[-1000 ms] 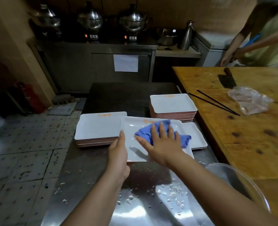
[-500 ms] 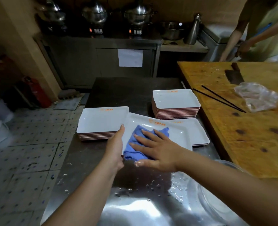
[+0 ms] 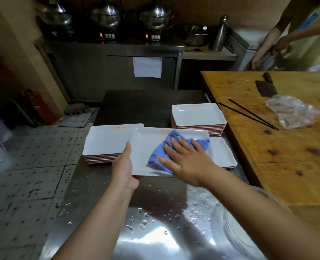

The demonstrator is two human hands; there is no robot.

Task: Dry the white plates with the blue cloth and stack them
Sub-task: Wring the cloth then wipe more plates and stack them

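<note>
One white rectangular plate (image 3: pixel 146 152) is in our hands, held just above the wet steel counter (image 3: pixel 103 184) in front of us, so we judge the job to be midway. Our left hand (image 3: pixel 124 166) is clamped on its left edge, thumb on top, while our right hand (image 3: pixel 189 162) lies flat, fingers spread, pressing the crumpled blue cloth (image 3: pixel 160 158) onto the plate's right half; that hand closes on nothing. Left of it stands a stack of matching plates with reddish undersides (image 3: pixel 106 141), and a taller stack (image 3: pixel 198 117) sits farther to the right; which holds the dried ones we cannot tell. A single plate or short pile (image 3: pixel 223 152) lies flat to the right, partly under the one we hold, perhaps waiting its turn. These plates look smooth and glossy, shallow with raised rims and rounded corners. Water droplets bead on the near counter, beside a scarred wooden table (image 3: pixel 286 147) on the right.
</note>
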